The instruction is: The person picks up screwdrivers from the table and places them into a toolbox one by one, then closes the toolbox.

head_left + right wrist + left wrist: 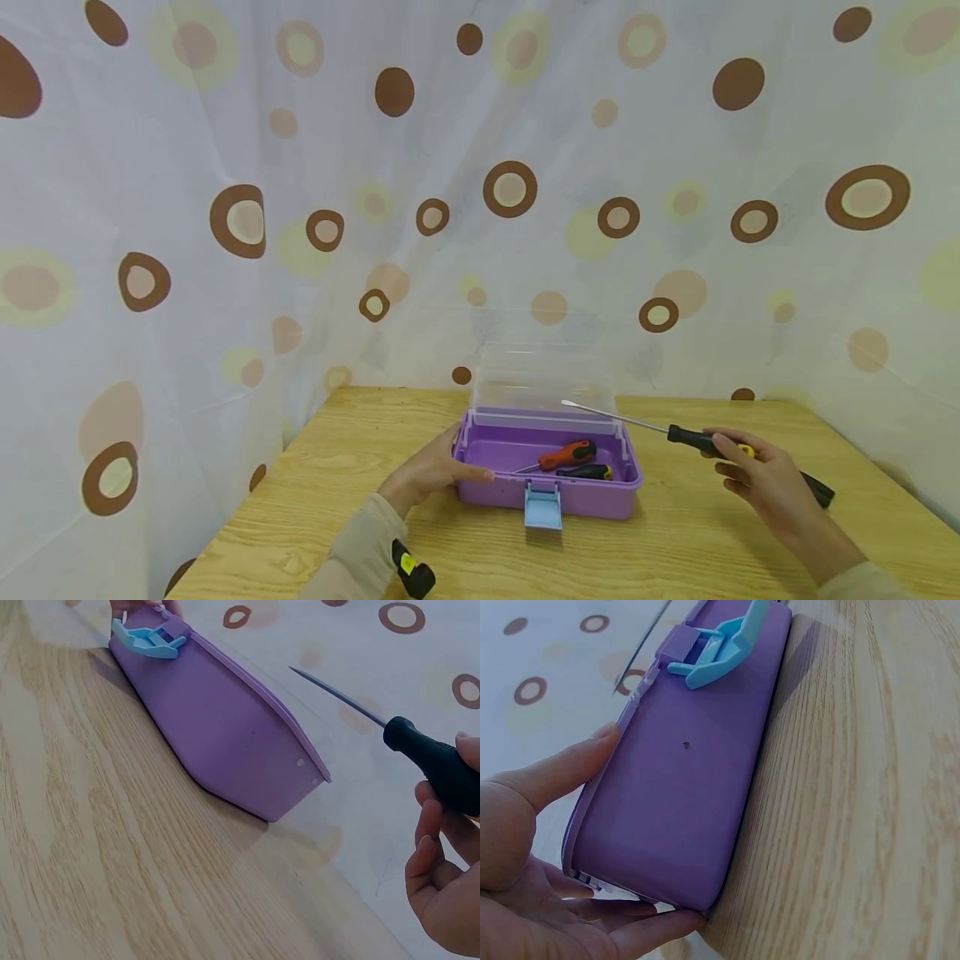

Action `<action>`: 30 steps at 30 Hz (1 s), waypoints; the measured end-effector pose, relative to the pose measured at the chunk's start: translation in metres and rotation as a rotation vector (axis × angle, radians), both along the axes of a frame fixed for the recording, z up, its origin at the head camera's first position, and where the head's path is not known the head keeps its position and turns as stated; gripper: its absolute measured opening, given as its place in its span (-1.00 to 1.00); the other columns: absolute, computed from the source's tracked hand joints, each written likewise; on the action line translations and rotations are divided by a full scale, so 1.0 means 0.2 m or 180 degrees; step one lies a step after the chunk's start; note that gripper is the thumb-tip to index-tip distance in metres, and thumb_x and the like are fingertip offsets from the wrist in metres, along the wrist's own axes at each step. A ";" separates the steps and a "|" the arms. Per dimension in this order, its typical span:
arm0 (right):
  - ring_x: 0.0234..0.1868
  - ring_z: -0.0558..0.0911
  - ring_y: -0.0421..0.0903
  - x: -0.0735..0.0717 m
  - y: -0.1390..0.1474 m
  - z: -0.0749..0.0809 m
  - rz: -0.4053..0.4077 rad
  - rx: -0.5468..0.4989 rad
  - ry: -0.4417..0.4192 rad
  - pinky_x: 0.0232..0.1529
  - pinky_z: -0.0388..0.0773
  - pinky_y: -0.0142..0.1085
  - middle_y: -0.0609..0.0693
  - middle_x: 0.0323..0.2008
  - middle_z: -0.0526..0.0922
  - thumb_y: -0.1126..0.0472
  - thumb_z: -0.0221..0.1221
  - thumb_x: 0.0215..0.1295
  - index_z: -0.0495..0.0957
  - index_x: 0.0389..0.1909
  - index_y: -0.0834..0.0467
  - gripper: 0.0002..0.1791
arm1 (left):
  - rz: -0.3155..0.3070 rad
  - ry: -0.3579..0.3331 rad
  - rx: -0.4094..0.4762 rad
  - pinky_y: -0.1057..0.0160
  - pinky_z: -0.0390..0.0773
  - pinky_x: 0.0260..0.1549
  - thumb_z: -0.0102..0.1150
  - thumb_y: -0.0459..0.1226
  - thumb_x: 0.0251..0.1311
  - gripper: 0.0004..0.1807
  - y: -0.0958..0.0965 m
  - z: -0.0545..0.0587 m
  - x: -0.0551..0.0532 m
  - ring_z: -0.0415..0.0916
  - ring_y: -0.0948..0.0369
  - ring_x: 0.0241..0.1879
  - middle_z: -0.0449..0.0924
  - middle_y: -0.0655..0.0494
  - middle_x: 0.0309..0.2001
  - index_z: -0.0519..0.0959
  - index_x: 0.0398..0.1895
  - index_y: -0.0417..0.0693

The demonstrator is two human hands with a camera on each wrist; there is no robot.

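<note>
Tools in box: head-cam only

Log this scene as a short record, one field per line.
Container: purple plastic toolbox, clear lid raised, light-blue latch unfastened
Inside: screwdriver with red-and-black handle; black-and-yellow tool handle
Left hand: grips the toolbox's left end
Right hand: holds a black-handled, metal-shafted screwdriver in the air
Surface: light wood-grained table
Backdrop: white curtain with brown and yellow circles
</note>
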State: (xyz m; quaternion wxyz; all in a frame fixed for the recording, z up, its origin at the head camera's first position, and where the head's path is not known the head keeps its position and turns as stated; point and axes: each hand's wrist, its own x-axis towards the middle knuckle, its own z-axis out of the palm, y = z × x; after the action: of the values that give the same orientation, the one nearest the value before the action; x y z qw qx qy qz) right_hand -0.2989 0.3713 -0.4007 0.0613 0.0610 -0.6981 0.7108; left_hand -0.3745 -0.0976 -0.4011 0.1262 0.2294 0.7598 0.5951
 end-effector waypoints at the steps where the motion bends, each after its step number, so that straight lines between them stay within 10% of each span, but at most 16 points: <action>1: -0.20 0.61 -0.15 -0.01 -0.01 0.00 -0.0009 0.0056 -0.0013 -0.20 0.62 -0.32 -0.10 -0.06 0.51 0.10 0.08 0.62 0.70 0.16 -0.13 -0.72 | 0.0002 0.0004 -0.0006 -0.22 0.30 0.33 0.58 -0.29 0.07 0.22 0.00 0.00 0.00 0.32 -0.21 0.34 0.27 -0.28 0.45 -0.08 0.68 -0.07; 9: -0.12 0.60 -0.11 -0.05 -0.11 0.02 -0.0033 0.0677 -0.0045 -0.12 0.63 -0.24 -0.08 0.02 0.52 -0.04 0.12 0.58 0.68 0.15 -0.20 -0.73 | -0.0037 -0.0060 0.0040 -0.23 0.37 0.29 0.57 -0.30 0.08 0.23 0.00 0.00 0.00 0.33 -0.24 0.33 0.28 -0.30 0.43 -0.09 0.68 -0.06; 30: -0.22 0.53 -0.03 -0.13 -0.31 0.06 0.0128 0.0930 -0.0034 -0.21 0.58 -0.22 0.05 -0.11 0.51 0.00 0.23 0.51 0.61 0.24 0.21 -0.54 | -0.0019 -0.0101 0.0039 -0.25 0.37 0.28 0.57 -0.31 0.08 0.22 0.00 0.01 0.01 0.31 -0.24 0.35 0.28 -0.28 0.45 -0.08 0.69 -0.01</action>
State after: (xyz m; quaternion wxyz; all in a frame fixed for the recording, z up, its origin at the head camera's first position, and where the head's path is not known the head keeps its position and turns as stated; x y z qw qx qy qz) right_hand -0.3251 0.3095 -0.3884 0.0338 0.0794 -0.7931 0.6029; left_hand -0.3734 -0.0985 -0.3995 0.1386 0.2228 0.7534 0.6030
